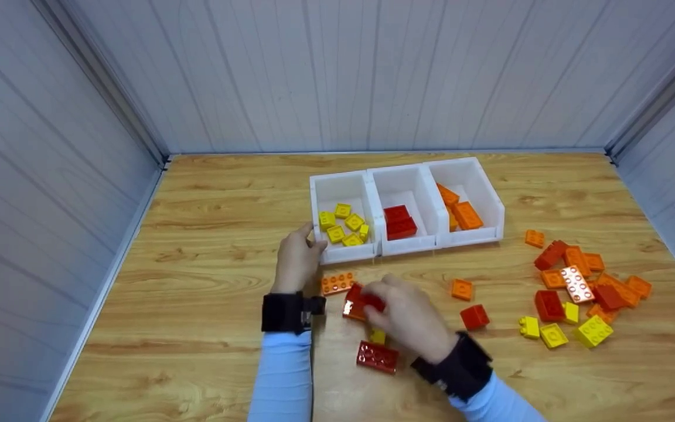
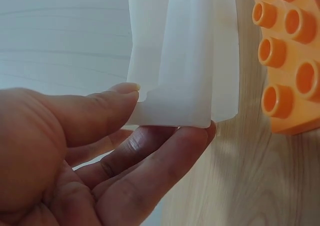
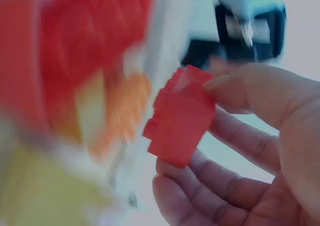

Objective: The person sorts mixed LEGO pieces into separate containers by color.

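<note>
My left hand holds the front left corner of a white three-part bin. In the left wrist view, the thumb lies on one side of the bin wall and the fingers on the other. My right hand pinches a red brick between thumb and fingers, above the table before the bin. Under and beside it lie another red brick, a yellow brick partly hidden by the hand, and a dark red brick. An orange brick lies between the hands and the bin.
Yellow bricks sit in the left compartment, red bricks in the middle, orange bricks in the right. A loose orange brick and red brick lie right of my hand. A mixed pile spreads farther right. Panels wall the table.
</note>
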### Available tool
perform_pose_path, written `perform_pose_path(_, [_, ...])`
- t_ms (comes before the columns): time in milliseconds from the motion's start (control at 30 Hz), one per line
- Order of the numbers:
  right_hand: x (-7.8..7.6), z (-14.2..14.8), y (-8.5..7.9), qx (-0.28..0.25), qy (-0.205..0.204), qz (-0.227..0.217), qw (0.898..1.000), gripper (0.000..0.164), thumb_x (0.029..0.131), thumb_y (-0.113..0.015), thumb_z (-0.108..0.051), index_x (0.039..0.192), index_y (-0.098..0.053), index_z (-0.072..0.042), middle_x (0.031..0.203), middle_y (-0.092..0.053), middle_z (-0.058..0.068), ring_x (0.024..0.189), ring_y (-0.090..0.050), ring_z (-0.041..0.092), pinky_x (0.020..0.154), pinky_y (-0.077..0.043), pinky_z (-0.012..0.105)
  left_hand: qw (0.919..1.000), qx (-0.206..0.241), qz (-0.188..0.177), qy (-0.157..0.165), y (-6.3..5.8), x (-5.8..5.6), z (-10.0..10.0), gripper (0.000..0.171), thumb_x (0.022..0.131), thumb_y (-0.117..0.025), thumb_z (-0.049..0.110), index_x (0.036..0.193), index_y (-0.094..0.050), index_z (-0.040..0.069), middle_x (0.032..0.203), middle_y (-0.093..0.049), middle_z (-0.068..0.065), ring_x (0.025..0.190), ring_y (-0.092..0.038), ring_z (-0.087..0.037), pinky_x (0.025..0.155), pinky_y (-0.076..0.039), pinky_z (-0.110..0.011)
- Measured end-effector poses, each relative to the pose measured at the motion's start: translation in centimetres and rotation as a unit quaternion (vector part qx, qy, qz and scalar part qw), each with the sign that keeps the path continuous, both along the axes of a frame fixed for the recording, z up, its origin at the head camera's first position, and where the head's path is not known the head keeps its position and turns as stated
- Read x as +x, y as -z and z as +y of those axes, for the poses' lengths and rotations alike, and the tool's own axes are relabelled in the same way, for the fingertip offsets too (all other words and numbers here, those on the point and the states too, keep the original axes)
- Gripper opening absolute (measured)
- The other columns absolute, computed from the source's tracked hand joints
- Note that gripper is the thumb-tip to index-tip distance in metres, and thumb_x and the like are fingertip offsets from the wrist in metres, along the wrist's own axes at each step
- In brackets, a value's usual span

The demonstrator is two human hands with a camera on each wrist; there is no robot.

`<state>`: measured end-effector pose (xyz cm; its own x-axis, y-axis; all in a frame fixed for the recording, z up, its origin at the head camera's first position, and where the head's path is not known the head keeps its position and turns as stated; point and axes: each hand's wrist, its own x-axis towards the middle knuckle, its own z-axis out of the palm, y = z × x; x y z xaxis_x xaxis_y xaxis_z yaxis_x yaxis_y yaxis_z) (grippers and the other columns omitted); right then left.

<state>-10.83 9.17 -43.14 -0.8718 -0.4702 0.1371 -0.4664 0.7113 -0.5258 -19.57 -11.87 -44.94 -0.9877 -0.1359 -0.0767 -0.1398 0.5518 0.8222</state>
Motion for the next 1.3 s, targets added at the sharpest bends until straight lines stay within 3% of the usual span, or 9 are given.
perform_pose_path(167, [-5.2,2.8,-2.3,-0.018,0.067,0.011,0.998,0.027,0.09,-0.072,-0.019,0.114,-0.07,-0.007,0.099,-0.067,0.008,0.076,-0.058,0.018,0.065,-0.052,0.031,0.9999,0.001,0.009,0.005,-0.1,0.1,0.0,0.05,0.096,-0.065,0.011,0.143,-0.052,0.003,0.09,-0.067,-0.009,0.071,-0.058,-0.019,0.059,-0.046,-0.029])
perform_pose_path(300, [-10.2,4.3,-3.1,0.024,0.096,0.039,0.994,0.027,0.091,-0.068,-0.015,0.113,-0.069,0.002,0.098,-0.066,0.017,0.073,-0.057,0.027,0.064,-0.051,0.038,1.0,0.003,0.006,0.005,-0.1,0.1,0.0,0.05,0.097,-0.065,0.012,0.143,-0.051,0.003,0.089,-0.067,-0.01,0.071,-0.059,-0.019,0.059,-0.047,-0.03])
perform_pose_path(467, [-15.1,4.3,-2.0,0.099,0.083,0.067,0.989,0.018,0.09,-0.065,-0.009,0.098,-0.069,0.007,0.089,-0.066,0.022,0.081,-0.061,0.036,0.073,-0.052,0.046,1.0,-0.001,-0.005,0.003,-0.1,0.1,0.1,0.05,0.097,-0.065,0.012,0.144,-0.051,0.003,0.095,-0.067,-0.01,0.076,-0.06,-0.02,0.063,-0.048,-0.031])
perform_pose_path(667, [-18.2,3.4,-0.7,0.132,0.069,0.082,0.985,0.011,0.093,-0.062,-0.001,0.097,-0.069,0.006,0.088,-0.061,0.023,0.082,-0.063,0.038,0.072,-0.054,0.045,1.0,0.006,-0.005,0.003,0.0,0.1,0.4,0.049,0.097,-0.065,0.011,0.144,-0.051,0.004,0.091,-0.066,-0.01,0.075,-0.06,-0.02,0.062,-0.049,-0.031])
perform_pose_path(833, [-19.0,3.3,-0.6,0.138,0.055,0.086,0.985,0.022,0.095,-0.051,0.007,0.105,-0.07,0.005,0.094,-0.06,0.025,0.086,-0.064,0.039,0.075,-0.056,0.046,0.9999,0.013,-0.005,0.004,0.1,0.3,0.5,0.049,0.097,-0.064,0.011,0.144,-0.051,0.004,0.093,-0.067,-0.009,0.075,-0.06,-0.019,0.062,-0.049,-0.031])
perform_pose_path(967, [-18.3,3.9,-1.5,0.095,0.039,0.112,0.988,0.02,0.093,-0.055,0.006,0.105,-0.071,0.005,0.098,-0.061,0.024,0.089,-0.062,0.039,0.079,-0.055,0.044,1.0,0.006,-0.006,-0.002,0.0,0.3,0.2,0.048,0.097,-0.064,0.012,0.143,-0.052,0.005,0.095,-0.067,-0.008,0.077,-0.06,-0.019,0.063,-0.049,-0.031])
perform_pose_path(1167, [-14.7,6.7,-3.1,0.005,0.05,0.124,0.991,0.018,0.093,-0.061,-0.002,0.108,-0.071,0.003,0.108,-0.064,0.022,0.099,-0.06,0.036,0.087,-0.05,0.047,0.9998,-0.013,0.012,0.009,0.0,0.2,-0.9,0.048,0.097,-0.064,0.011,0.143,-0.051,0.004,0.086,-0.066,-0.008,0.071,-0.059,-0.02,0.06,-0.046,-0.032])
perform_pose_path(1300, [-11.7,10.4,-3.1,-0.048,0.109,0.105,0.987,0.022,0.095,-0.062,-0.006,0.115,-0.07,-0.001,0.119,-0.062,0.022,0.107,-0.058,0.039,0.09,-0.047,0.052,0.9997,-0.015,0.013,0.014,0.2,0.3,-1.4,0.049,0.098,-0.063,0.011,0.145,-0.049,0.002,0.086,-0.066,-0.009,0.07,-0.059,-0.02,0.059,-0.047,-0.032])
